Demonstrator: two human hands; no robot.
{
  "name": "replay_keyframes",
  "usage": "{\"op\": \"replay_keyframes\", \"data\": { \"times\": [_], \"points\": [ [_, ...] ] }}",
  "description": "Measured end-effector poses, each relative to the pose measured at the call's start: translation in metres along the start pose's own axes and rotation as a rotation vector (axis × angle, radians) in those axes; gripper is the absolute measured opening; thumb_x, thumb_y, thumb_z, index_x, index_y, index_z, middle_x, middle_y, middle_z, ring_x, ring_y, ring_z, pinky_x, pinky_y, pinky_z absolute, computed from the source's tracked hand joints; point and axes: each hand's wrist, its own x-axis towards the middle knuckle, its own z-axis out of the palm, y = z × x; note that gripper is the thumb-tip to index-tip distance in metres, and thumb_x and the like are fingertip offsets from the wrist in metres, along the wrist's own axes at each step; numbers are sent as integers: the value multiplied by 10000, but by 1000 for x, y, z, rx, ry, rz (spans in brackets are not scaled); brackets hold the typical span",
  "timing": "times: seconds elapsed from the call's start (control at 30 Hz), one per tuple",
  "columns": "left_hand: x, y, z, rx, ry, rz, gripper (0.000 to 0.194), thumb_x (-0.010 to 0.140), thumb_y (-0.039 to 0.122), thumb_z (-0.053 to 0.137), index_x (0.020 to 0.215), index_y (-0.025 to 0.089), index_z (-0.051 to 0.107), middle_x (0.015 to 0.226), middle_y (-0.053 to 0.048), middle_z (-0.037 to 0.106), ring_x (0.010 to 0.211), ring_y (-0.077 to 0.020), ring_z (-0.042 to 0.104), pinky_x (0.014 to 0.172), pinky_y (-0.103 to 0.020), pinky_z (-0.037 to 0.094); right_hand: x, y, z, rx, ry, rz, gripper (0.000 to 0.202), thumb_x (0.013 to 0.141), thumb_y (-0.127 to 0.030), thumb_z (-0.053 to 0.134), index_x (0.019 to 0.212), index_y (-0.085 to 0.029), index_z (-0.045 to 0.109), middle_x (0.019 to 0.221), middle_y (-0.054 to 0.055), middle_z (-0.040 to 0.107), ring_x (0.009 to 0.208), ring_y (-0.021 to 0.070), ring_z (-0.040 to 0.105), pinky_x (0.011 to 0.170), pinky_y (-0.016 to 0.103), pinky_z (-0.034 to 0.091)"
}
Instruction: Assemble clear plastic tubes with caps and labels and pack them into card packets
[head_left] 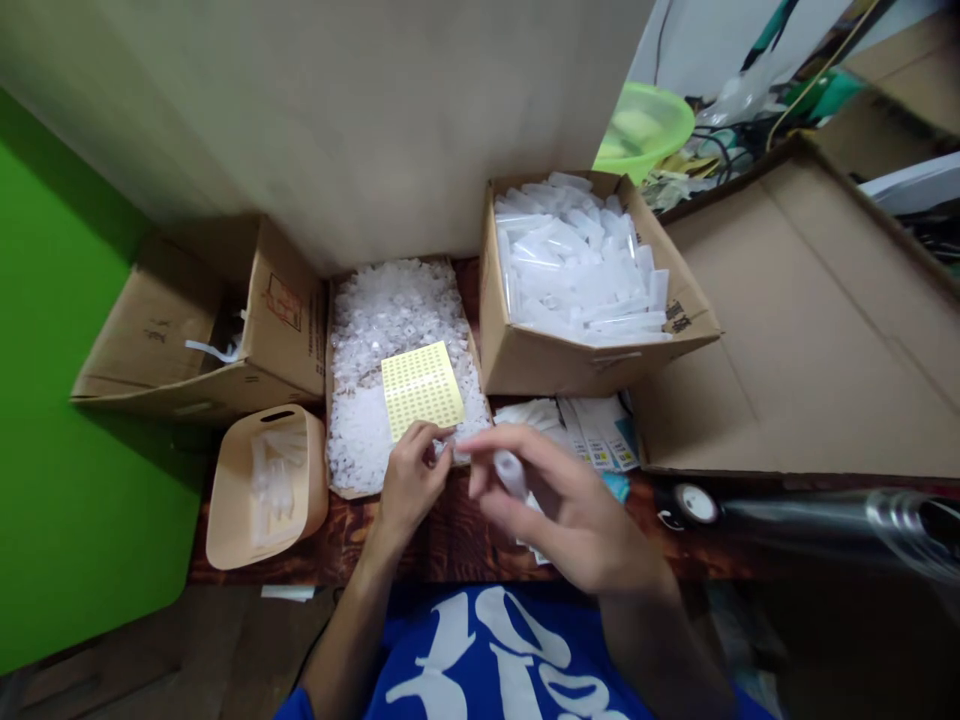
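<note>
My right hand, slightly blurred, is curled around a translucent white plastic tube, with the tube's end pointing towards my left hand. Thumb and fingers of my left hand are pinched together at the lower edge of a yellow sheet of small dot stickers; whatever they pinch is too small to make out. The sheet lies on a shallow cardboard tray filled with small translucent plastic pieces. My right index fingertip is close to my left fingers.
Many similar tubes fill a cardboard box behind my right hand. To the left stand a beige bin with several tubes inside and an open carton. Printed packets lie under the box's front. A metal flask and large cardboard are at right.
</note>
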Motion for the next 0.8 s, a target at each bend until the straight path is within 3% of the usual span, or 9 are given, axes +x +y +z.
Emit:
{"op": "replay_keyframes", "data": {
  "times": [0.07,0.13,0.27,0.43,0.57,0.7,0.8],
  "points": [
    [-4,-1,-2,-135,65,-69,89,895,225,632,953,186,686,876,-23,658,730,-136,622,674,-253,522,17,34,3,-104,28,39,369,996,-329,555,1352,-268,628,1195,69,730,1124,242,680,1028,409,521],
    [-8,-2,-3,-292,99,-152,113,877,280,669,925,178,679,953,-50,701,832,-159,678,699,-256,558,21,65,7,-144,72,80,377,987,-286,558,1353,-253,641,1325,82,684,1252,268,617,1116,442,448],
    [-14,-6,-2,-497,47,-292,168,844,319,724,903,166,686,1004,-83,765,935,-210,737,836,-330,603,10,101,18,-130,64,170,349,949,-287,618,1290,-246,681,1306,80,702,1232,279,637,1093,431,463],
    [-16,-4,-6,-384,-46,-239,157,855,302,730,938,176,773,952,-76,786,892,-221,740,853,-356,598,7,114,26,-147,93,222,239,929,-332,641,1142,-229,669,1090,65,752,1050,259,704,932,364,537],
    [-15,-2,-8,-357,-83,-96,228,918,287,663,1105,225,780,1009,-77,746,947,-211,697,850,-336,577,13,118,27,-135,101,183,201,939,-335,630,1099,-223,678,1076,52,750,1025,242,699,934,343,521],
    [-16,-3,-4,-450,-35,-93,239,952,272,614,1135,255,768,1086,-75,677,1047,-203,652,884,-320,569,16,118,28,-77,124,175,185,922,-317,658,1058,-210,723,1055,51,762,1008,238,701,924,334,520],
    [-17,-7,-2,-515,-79,-72,295,991,263,541,1218,269,728,1103,-74,654,1041,-194,646,882,-328,577,16,119,29,-88,186,166,188,894,-288,697,1052,-203,752,1059,68,770,1012,248,701,937,356,516]
  ]
}}
